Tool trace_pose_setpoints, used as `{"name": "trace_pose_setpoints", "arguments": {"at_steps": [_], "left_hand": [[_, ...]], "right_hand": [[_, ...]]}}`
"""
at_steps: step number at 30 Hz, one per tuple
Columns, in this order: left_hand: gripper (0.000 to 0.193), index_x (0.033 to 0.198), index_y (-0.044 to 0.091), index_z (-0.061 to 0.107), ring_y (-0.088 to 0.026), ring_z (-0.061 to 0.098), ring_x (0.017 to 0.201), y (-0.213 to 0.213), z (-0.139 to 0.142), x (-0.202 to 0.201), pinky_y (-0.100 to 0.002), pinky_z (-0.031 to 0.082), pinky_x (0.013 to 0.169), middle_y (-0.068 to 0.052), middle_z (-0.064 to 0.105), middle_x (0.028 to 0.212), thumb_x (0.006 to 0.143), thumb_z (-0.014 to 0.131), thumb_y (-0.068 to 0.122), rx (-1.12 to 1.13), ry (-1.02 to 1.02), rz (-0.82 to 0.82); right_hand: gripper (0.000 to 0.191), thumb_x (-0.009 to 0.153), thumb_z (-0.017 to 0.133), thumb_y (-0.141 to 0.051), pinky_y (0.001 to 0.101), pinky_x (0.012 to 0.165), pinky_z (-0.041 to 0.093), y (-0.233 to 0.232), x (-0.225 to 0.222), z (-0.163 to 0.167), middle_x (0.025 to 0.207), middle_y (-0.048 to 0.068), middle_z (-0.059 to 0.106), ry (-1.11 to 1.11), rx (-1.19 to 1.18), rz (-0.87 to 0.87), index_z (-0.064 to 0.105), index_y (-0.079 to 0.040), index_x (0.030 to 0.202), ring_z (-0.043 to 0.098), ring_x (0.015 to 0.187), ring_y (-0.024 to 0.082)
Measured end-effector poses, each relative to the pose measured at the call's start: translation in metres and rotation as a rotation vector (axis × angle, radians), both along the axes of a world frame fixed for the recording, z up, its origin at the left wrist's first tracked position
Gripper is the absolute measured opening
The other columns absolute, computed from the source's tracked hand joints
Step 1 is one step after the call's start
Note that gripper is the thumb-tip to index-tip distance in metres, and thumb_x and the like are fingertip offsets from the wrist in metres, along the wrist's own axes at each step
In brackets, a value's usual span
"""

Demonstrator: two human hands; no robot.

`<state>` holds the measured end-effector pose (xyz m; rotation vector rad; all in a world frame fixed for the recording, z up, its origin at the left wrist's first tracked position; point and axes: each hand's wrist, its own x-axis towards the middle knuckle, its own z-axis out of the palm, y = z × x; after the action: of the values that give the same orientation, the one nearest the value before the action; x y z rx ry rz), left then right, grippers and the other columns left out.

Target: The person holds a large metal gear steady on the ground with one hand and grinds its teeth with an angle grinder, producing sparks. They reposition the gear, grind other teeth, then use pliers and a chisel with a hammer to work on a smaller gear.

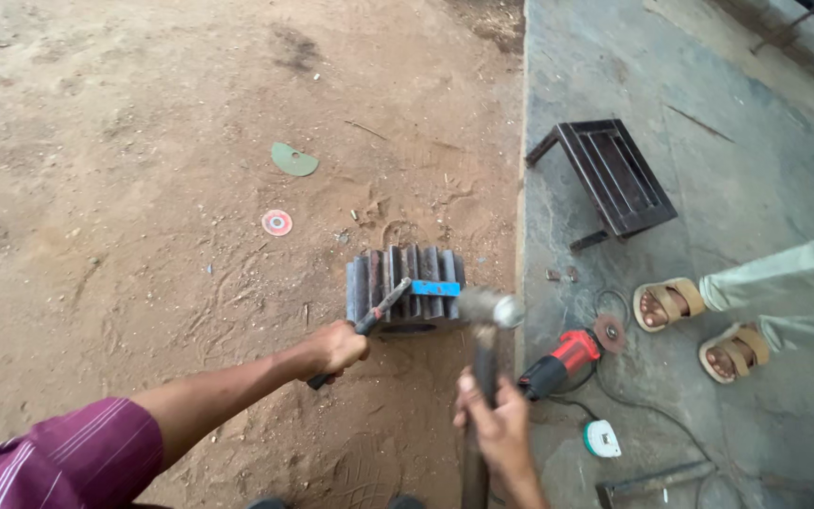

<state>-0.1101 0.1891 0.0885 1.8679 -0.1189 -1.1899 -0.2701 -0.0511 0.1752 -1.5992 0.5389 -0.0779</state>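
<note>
A dark ribbed metal block (pixel 405 275), like a gear with thick teeth, rests on the sandy ground. My left hand (pixel 336 347) grips a chisel-like tool with a red and black handle (pixel 379 313), its tip set against the block's teeth. My right hand (pixel 494 424) holds the wooden handle of a hammer (pixel 492 309), whose steel head hangs blurred just to the right of the block. A small blue piece (pixel 436 288) lies on the block near the hammer head.
A red angle grinder (pixel 562 361) with its cord lies on the concrete slab to the right. Another person's sandalled feet (pixel 699 325) stand beside it. A dark metal stool frame (pixel 614 176) lies farther back. Two grinding discs (pixel 292 160) lie on the sand.
</note>
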Motion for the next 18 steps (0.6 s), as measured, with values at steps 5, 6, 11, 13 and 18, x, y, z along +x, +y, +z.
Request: {"name": "trace_pose_setpoints", "arguments": {"at_steps": [5, 6, 11, 13, 18], "left_hand": [[0.033, 0.092, -0.005, 0.065, -0.021, 0.062, 0.055, -0.002, 0.010, 0.003, -0.039, 0.051, 0.050, -0.012, 0.065, 0.070, 0.086, 0.056, 0.026, 0.095, -0.044, -0.014], [0.032, 0.091, -0.005, 0.065, -0.022, 0.062, 0.055, -0.003, 0.008, 0.003, -0.039, 0.051, 0.051, -0.013, 0.065, 0.071, 0.086, 0.056, 0.026, 0.097, -0.041, -0.022], [0.031, 0.082, -0.006, 0.064, -0.027, 0.065, 0.056, -0.003, -0.026, 0.001, -0.043, 0.051, 0.053, -0.018, 0.067, 0.070, 0.084, 0.057, 0.024, 0.053, -0.056, 0.044], [0.035, 0.080, -0.006, 0.064, -0.029, 0.063, 0.059, -0.001, -0.041, 0.000, -0.045, 0.049, 0.056, -0.020, 0.063, 0.068, 0.086, 0.058, 0.029, -0.217, -0.384, -0.007], [0.037, 0.082, -0.003, 0.067, -0.028, 0.066, 0.064, -0.004, -0.041, 0.001, -0.045, 0.051, 0.058, -0.016, 0.066, 0.072, 0.084, 0.058, 0.033, -0.233, -0.428, 0.045]], "right_hand": [[0.056, 0.101, 0.058, -0.046, 0.0362, 0.063, 0.056, -0.025, 0.016, 0.058, 0.081, 0.012, 0.065, -0.638, -0.063, 0.038, 0.054, 0.006, 0.122, 0.066, 0.068, 0.024], [0.061, 0.106, 0.053, -0.052, 0.0370, 0.068, 0.057, -0.029, 0.020, 0.053, 0.086, 0.012, 0.065, -0.772, -0.052, 0.031, 0.055, 0.006, 0.123, 0.066, 0.072, 0.024], [0.052, 0.104, 0.050, -0.048, 0.0346, 0.059, 0.056, -0.008, 0.062, -0.010, 0.076, 0.011, 0.063, -0.507, -0.480, 0.170, 0.061, 0.001, 0.117, 0.065, 0.064, 0.021], [0.048, 0.101, 0.048, -0.050, 0.0364, 0.044, 0.050, 0.002, 0.070, -0.024, 0.063, 0.009, 0.056, 0.272, -0.248, 0.131, 0.062, -0.004, 0.104, 0.059, 0.047, 0.022], [0.052, 0.104, 0.042, -0.047, 0.0340, 0.044, 0.052, -0.031, 0.037, 0.031, 0.065, 0.008, 0.063, -0.090, -0.195, -0.017, 0.064, 0.000, 0.104, 0.065, 0.049, 0.020]]}}
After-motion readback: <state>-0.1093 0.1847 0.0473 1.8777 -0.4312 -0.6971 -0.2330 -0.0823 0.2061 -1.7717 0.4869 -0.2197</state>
